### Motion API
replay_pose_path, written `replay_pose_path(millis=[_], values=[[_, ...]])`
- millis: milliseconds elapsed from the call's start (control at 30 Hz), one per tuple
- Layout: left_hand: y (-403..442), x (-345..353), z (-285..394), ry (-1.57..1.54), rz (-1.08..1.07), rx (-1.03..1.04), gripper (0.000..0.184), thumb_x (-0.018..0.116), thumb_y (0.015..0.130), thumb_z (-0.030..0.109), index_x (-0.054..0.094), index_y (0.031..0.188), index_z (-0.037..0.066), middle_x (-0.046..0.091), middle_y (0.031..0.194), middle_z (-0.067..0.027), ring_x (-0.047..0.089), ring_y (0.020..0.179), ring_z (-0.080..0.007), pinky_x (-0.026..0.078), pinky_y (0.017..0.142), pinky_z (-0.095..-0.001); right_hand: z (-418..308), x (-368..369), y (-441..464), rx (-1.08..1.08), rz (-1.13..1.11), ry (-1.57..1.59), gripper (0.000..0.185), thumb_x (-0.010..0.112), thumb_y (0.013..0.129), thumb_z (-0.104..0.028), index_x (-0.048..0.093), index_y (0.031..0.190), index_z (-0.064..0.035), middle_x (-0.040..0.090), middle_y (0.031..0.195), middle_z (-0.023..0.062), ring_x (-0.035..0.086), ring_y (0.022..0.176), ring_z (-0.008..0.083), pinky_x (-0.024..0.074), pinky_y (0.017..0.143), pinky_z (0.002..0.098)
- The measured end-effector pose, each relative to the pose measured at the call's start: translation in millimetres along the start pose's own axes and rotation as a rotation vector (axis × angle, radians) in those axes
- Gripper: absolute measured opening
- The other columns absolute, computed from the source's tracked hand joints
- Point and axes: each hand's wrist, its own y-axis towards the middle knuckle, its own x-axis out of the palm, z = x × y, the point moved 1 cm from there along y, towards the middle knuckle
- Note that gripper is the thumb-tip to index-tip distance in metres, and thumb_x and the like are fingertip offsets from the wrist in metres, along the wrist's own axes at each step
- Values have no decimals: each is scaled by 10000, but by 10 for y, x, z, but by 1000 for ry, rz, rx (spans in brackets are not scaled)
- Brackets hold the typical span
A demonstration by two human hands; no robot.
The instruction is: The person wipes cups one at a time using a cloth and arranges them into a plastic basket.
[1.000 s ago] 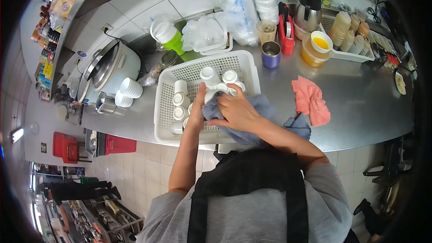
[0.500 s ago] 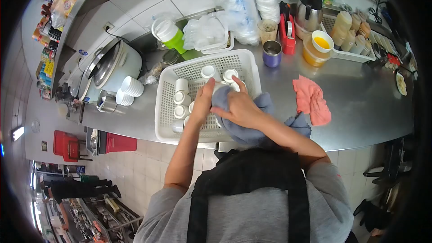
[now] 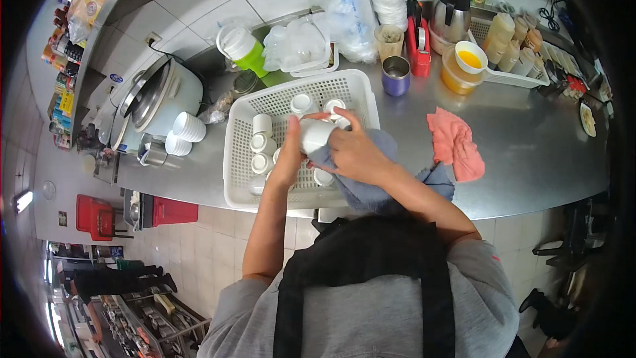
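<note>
A white cup (image 3: pixel 316 135) lies tilted between my hands above a white perforated basket (image 3: pixel 366 86). My left hand (image 3: pixel 289 156) grips the cup's left side, thumb up along it. At the cup's right end, my right hand (image 3: pixel 358 154) pinches a grey-blue cloth (image 3: pixel 368 189) against the rim. Part of the cloth seems to go into the mouth, though the fingers hide how far. The rest drapes over the basket's front right edge and onto the counter. Below, several white cups (image 3: pixel 262 144) stand or lie in the basket, some hidden by my hands.
Right of the basket, a pink cloth (image 3: pixel 455 146) lies on the steel counter (image 3: pixel 530 159). A purple tumbler (image 3: pixel 396 78), a red tape dispenser (image 3: pixel 418 43) and a bowl of yellow liquid (image 3: pixel 470 58) stand behind it. Stacked white cups (image 3: pixel 188 129) and a large cooker (image 3: pixel 165 96) are at left.
The cup has turned and more of its white side shows. The cloth has slid off it toward the right and lower down. The whole view has shifted slightly.
</note>
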Motion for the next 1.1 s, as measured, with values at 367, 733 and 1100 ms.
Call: replay_pose_path(millis=[367,733,1100], values=[[59,230,-183,440,347,646,640,331,960,580,526,1212,26,585,1109,-113,564,1063,-251,442,893,-364,-14,64,-59,471,268,818,371,637,885,-359,625,896,12,620,832,72,599,837,202,403,922,364],[-2,211,-93,684,313,827,445,445,970,319,455,1285,4,496,1245,-155,498,1076,-240,381,960,-380,-182,-86,-14,1030,248,1567,366,621,905,-315,628,905,51,619,830,130,582,846,245,429,830,363],[-276,669,-625,87,-19,93,379,596,942,181,502,1210,-69,609,1061,-73,534,913,-91,447,805,-253,468,-52,-81,364,488,-67,335,709,802,-257,564,697,25,608,856,181,571,927,336,283,1028,502]])
